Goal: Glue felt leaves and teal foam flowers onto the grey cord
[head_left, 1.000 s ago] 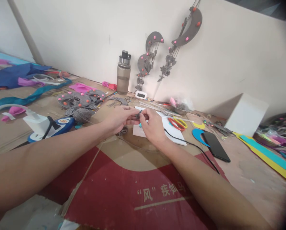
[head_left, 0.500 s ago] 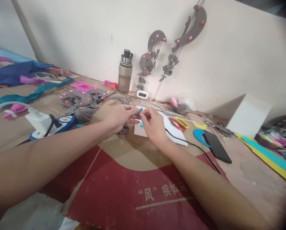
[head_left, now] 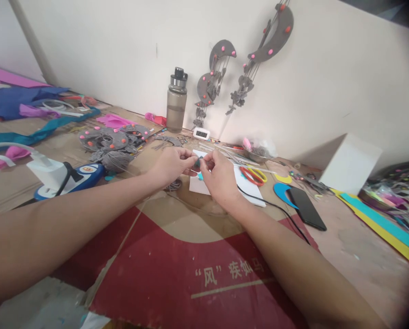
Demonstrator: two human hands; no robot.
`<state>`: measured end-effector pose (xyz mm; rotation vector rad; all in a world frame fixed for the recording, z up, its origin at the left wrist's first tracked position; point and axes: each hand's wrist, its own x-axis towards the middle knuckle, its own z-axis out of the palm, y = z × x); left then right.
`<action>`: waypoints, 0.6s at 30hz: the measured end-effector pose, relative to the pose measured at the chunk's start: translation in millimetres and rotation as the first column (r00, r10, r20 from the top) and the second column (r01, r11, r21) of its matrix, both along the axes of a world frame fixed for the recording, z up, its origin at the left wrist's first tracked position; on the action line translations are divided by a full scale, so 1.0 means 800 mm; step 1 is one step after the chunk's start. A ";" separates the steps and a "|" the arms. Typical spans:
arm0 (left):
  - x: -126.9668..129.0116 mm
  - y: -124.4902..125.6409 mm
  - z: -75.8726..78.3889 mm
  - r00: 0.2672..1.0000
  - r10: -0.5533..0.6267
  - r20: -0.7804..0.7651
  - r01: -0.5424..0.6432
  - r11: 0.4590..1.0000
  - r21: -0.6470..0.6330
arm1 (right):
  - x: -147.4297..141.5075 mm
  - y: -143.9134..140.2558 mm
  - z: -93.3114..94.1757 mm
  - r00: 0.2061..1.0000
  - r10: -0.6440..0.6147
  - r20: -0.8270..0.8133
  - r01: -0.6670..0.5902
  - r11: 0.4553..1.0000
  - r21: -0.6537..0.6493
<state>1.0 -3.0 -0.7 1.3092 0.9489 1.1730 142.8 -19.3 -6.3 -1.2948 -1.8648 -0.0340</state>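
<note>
My left hand (head_left: 172,167) and my right hand (head_left: 218,179) meet over the middle of the table, fingertips pinched together on a small dark grey felt piece (head_left: 198,162). A bit of teal shows just under it. Below the hands lies a white sheet (head_left: 249,191) on the cardboard. A loose grey thread curl (head_left: 175,185) rests by my left wrist.
A grey water bottle (head_left: 176,100) stands at the wall, with a small white clock (head_left: 201,134) beside it. Grey felt moon hangings (head_left: 273,39) lean on the wall. Scissors (head_left: 254,175), a black phone (head_left: 306,209) with cable, a white box (head_left: 350,163), and a glue gun (head_left: 70,175) lie around.
The hands stay pinched on the felt piece with small finger shifts. The view has tilted slightly.
</note>
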 end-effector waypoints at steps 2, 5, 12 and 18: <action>-0.001 0.000 0.000 1.000 -0.002 -0.026 0.003 1.000 0.018 | 0.000 0.000 0.000 1.000 -0.003 -0.003 0.003 1.000 0.004; -0.001 0.002 -0.002 0.999 -0.002 -0.047 0.003 1.000 0.027 | 0.000 0.000 0.000 0.998 -0.003 -0.063 0.002 1.000 -0.019; -0.006 0.007 -0.006 0.997 -0.081 0.014 0.081 0.997 0.005 | 0.001 0.005 0.002 0.972 0.037 -0.233 -0.087 0.974 -0.208; -0.012 0.012 -0.006 0.980 -0.183 0.080 0.188 0.980 -0.060 | 0.003 0.010 0.001 0.965 -0.003 -0.261 -0.066 0.965 -0.255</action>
